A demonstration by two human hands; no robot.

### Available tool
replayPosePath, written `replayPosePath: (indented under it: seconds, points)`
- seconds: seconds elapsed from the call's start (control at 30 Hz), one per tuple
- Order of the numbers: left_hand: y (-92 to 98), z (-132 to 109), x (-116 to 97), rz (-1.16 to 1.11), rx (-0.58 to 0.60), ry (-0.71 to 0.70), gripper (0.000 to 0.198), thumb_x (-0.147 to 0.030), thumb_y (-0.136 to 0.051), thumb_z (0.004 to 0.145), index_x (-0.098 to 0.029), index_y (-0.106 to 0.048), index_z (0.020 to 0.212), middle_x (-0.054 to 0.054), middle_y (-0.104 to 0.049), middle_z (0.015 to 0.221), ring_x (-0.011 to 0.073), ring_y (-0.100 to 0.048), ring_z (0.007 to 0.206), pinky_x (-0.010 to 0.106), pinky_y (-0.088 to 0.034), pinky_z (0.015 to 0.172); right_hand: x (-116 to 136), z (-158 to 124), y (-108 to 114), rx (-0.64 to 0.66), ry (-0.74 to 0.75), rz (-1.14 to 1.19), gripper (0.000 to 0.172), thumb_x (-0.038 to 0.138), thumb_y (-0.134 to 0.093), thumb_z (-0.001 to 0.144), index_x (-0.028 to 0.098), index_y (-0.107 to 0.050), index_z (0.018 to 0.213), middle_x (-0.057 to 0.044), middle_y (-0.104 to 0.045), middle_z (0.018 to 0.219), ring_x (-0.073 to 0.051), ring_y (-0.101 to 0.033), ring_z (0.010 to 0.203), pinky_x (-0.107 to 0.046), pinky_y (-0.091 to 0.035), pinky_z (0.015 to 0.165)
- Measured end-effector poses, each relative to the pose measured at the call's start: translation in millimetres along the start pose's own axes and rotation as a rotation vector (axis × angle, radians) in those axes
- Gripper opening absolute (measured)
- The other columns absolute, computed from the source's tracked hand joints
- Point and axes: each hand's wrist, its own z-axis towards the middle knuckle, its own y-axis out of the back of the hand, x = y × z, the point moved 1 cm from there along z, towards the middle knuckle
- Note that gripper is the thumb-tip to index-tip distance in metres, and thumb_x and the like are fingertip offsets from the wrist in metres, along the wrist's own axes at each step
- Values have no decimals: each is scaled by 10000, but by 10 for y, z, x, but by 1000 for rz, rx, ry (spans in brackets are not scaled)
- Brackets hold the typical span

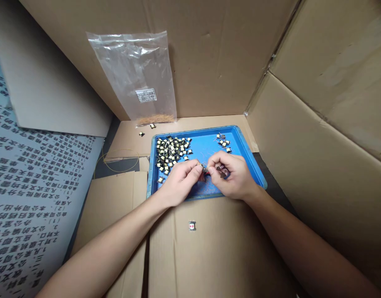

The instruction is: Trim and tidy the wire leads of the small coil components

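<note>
Both my hands meet over the front of a blue tray [243, 151]. My left hand [178, 182] and my right hand [232, 176] are both closed in a pinch on one small dark component [204, 168] held between their fingertips. Thin reddish wires [223, 171] show under my right fingers. A heap of small black-and-yellow components [171, 152] lies in the tray's left half. A smaller group of components [224, 142] lies at the tray's back right.
One component with a red and white face [192, 225] lies on the cardboard in front of the tray. A clear plastic bag [140, 78] leans on the back cardboard wall, two loose parts [147, 129] below it. A printed sheet [25, 194] lies at left. Cardboard walls stand behind and right.
</note>
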Motion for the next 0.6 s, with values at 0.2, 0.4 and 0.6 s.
replayPosePath:
  seconds: [0.2, 0.4, 0.6]
  points:
    - [-7, 3, -16, 61, -4, 23, 501, -546, -438, 1068, -176, -576, 759, 20, -589, 733, 166, -528, 709, 307, -392, 709, -21, -9, -3, 4, -19, -18, 194, 65, -598, 741, 236, -576, 831, 52, -568, 659, -113, -473, 557, -256, -391, 548]
    - [-12, 16, -23, 192, 9, 2, 519, -552, -412, 1069, -186, -557, 730, 27, -594, 714, 173, -513, 692, 314, -376, 691, -41, 5, -4, 0, -85, -8, 180, 72, -604, 762, 233, -565, 830, 64, -525, 653, -95, -424, 527, -246, -362, 521]
    - [3, 0, -23, 44, -5, -34, 503, -544, -434, 1074, -185, -561, 746, 27, -593, 732, 178, -545, 732, 309, -407, 733, -30, 21, 3, -1, -123, 25, 178, 68, -600, 760, 229, -544, 812, 71, -477, 641, -90, -402, 528, -242, -359, 526]
